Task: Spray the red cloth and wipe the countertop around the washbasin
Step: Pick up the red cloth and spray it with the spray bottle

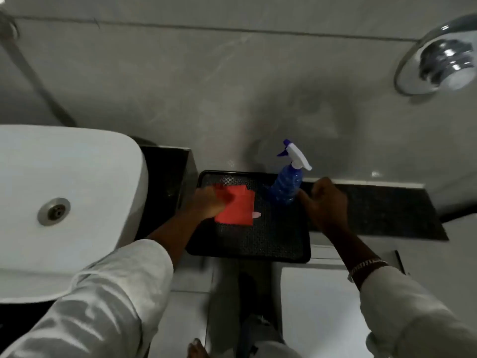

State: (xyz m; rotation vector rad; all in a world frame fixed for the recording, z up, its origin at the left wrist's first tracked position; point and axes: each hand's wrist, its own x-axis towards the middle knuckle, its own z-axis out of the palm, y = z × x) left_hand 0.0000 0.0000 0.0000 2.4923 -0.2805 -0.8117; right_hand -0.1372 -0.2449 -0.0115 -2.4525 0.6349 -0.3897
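Note:
A folded red cloth (238, 209) lies on a black tray (278, 244) to the right of the white washbasin (69, 192). My left hand (207, 205) rests on the cloth's left edge; blur hides whether the fingers grip it. A blue spray bottle (285, 187) with a white and purple trigger head stands at the tray's back right corner. My right hand (327, 205) hovers just right of the bottle, fingers loosely curled, thumb toward the bottle, not touching it. Dark countertop (382, 210) runs right of the tray, and a strip (165, 174) lies between basin and tray.
A grey tiled wall (232, 86) rises behind the counter. A chrome ring fixture (438, 60) is mounted at the upper right. Light floor tiles (317, 306) and a bare foot (197, 350) show below the counter's front edge.

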